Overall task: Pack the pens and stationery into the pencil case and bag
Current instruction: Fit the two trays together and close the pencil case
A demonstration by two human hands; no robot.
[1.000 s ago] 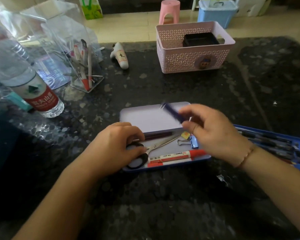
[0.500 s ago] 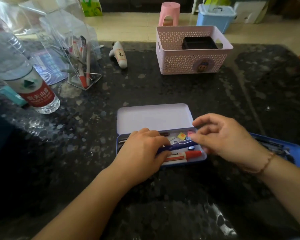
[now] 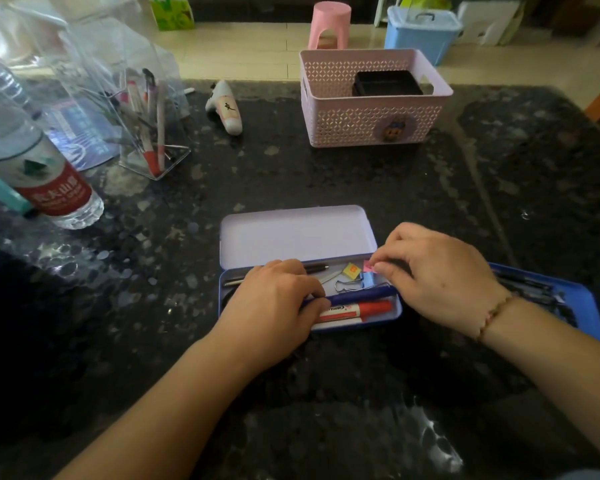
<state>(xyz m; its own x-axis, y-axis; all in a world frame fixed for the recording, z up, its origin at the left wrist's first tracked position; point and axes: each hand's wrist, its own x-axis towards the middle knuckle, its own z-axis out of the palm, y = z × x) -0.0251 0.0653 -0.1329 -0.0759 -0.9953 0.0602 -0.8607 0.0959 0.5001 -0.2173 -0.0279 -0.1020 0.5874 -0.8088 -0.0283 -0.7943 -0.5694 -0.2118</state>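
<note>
Pink basket (image 3: 371, 123), bottle (image 3: 39, 168) behind tin (image 3: 291, 233); I see left hand (image 3: 274, 306) pressing pen (image 3: 357, 295), right hand (image 3: 440, 282) pinching its end.

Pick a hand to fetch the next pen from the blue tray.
Right hand, probably: the blue tray lies just beside its wrist. Left hand rests on the dark blue pen inside the pencil case.

blue pen (image 3: 355, 295): now lying in pencil case (image 3: 291, 233) | right hand (image 3: 437, 275): lowered, fingers at its end
</note>
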